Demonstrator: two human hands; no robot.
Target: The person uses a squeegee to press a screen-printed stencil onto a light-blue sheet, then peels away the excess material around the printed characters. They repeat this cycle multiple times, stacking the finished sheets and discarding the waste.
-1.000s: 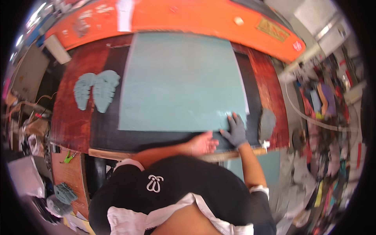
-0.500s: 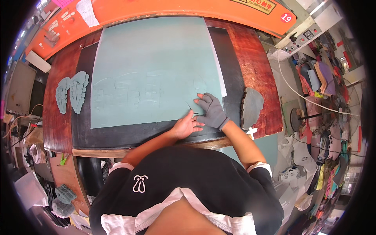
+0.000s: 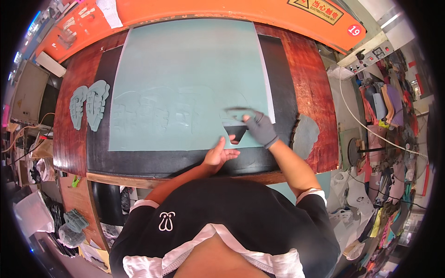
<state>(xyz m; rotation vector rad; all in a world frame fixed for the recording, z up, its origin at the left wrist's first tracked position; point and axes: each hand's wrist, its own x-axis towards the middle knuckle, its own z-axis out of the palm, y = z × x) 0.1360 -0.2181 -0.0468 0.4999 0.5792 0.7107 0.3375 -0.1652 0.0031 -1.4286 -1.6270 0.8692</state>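
Observation:
A large grey-green sheet (image 3: 185, 65) covers most of the black mat (image 3: 153, 162), with faint cut outlines across its lower half. Near its lower right corner, a dark gap shows the mat beneath. My right hand (image 3: 262, 131), in a grey glove, pinches a small cut-out piece of the sheet (image 3: 244, 112) raised over that gap; motion blurs the piece. My left hand (image 3: 219, 156) is bare, fingers apart, its thumb by the gap at the sheet's lower edge. No held thing shows in it.
Left of the sheet lie two stacks of cut grey-green pieces (image 3: 96, 105). A dark grey scalloped piece (image 3: 306, 136) rests at the right on the reddish wooden table (image 3: 311, 69). An orange machine beam (image 3: 194, 10) spans the far side, with a control box (image 3: 371, 55) at its right.
My right hand has lifted a cut piece out of the sheet, leaving a dark gap. My left hand stays near the sheet's lower edge. The whole view has shifted slightly.

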